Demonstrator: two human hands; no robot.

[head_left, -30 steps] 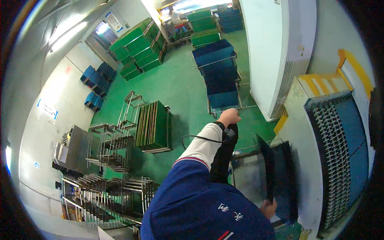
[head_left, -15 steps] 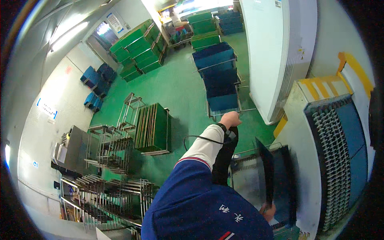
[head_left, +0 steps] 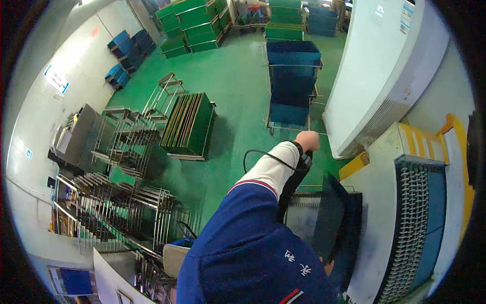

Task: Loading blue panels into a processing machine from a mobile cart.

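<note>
My left arm, in a blue sleeve with a white cuff, reaches out over the floor. At its end my left hand [head_left: 307, 141] looks closed, its fingers curled away from view. A black strap and a looping black cable [head_left: 253, 152] are at the wrist. A dark thin panel [head_left: 331, 218], smeared by motion, stands upright in a metal rack [head_left: 304, 210] beside more dark panels [head_left: 352, 233]. Mostly hidden by my clothing, my right hand [head_left: 329, 267] grips the thin panel near its lower edge.
A machine [head_left: 412, 213] with rows of metal rollers stands at right, near a tall white cabinet [head_left: 374, 71]. Blue panel stacks [head_left: 291, 81] stand ahead. Left are a rack of green boards [head_left: 190, 126] and metal racks [head_left: 126, 147]; more green stacks [head_left: 197, 25] stand far back.
The view has tipped and shifted, so the floor racks sit higher in the picture. My left hand appears slightly further right. The thin panel stays by my right hand, blurred.
</note>
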